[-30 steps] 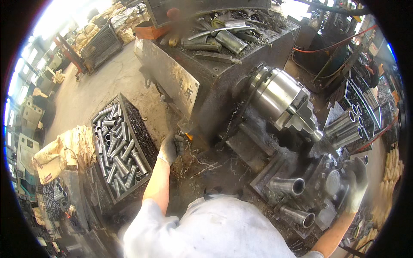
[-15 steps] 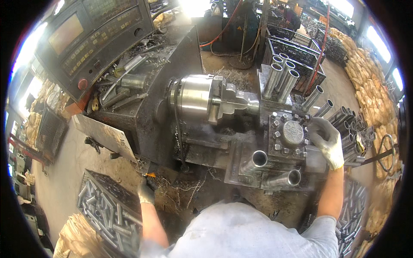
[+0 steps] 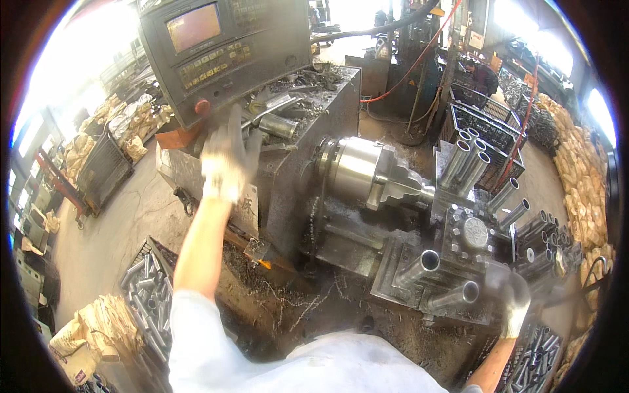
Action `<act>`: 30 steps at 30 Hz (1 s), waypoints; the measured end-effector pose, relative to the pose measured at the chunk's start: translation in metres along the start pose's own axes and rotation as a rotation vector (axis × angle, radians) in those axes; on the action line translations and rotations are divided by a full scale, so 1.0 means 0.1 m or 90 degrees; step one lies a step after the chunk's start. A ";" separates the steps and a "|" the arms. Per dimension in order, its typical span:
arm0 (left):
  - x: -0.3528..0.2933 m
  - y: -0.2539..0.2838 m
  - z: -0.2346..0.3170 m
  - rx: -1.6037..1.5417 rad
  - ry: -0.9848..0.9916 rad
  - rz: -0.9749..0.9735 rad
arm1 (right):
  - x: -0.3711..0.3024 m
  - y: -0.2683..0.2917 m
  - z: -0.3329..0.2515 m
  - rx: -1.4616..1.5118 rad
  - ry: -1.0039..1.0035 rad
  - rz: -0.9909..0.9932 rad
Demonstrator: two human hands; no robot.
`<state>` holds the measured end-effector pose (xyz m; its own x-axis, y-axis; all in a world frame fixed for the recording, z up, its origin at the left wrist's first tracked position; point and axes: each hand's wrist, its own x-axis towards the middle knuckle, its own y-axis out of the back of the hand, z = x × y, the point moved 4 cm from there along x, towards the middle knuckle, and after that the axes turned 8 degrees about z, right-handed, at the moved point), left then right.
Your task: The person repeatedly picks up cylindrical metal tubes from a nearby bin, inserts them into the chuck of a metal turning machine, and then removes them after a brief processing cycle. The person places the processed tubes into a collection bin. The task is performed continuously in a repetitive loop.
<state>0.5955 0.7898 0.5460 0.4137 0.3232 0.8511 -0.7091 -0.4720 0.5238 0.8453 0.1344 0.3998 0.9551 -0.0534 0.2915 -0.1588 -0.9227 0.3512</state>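
Lathe control panel [image 3: 262,49], just above the left fingers [image 3: 234,124]. Left to right: crate [image 3: 164,254] of loose metal tubes [image 3: 152,300], below-left of left fingers; left hand [image 3: 224,160], gloved, fingers outstretched, seemingly empty; chuck [image 3: 355,164], right of them; right hand [image 3: 513,295], blurred, finger state cannot be told.

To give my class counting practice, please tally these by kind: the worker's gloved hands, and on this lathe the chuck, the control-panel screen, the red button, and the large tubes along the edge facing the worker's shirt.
Gloved hands, left hand and right hand: 2
Chuck: 1
Screen: 1
Red button: 1
Large tubes, upper and lower: 2
Total: 7
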 end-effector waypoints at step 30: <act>-7.30 2.43 0.80 0.047 0.843 -0.713 | -1.76 -1.52 -1.76 0.157 0.663 -0.771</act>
<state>0.1663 0.3736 0.0544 -0.0911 0.8734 -0.4785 -0.3882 0.4113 0.8247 0.6576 0.3511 0.4515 -0.1092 0.8884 0.4458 0.6631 -0.2691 0.6985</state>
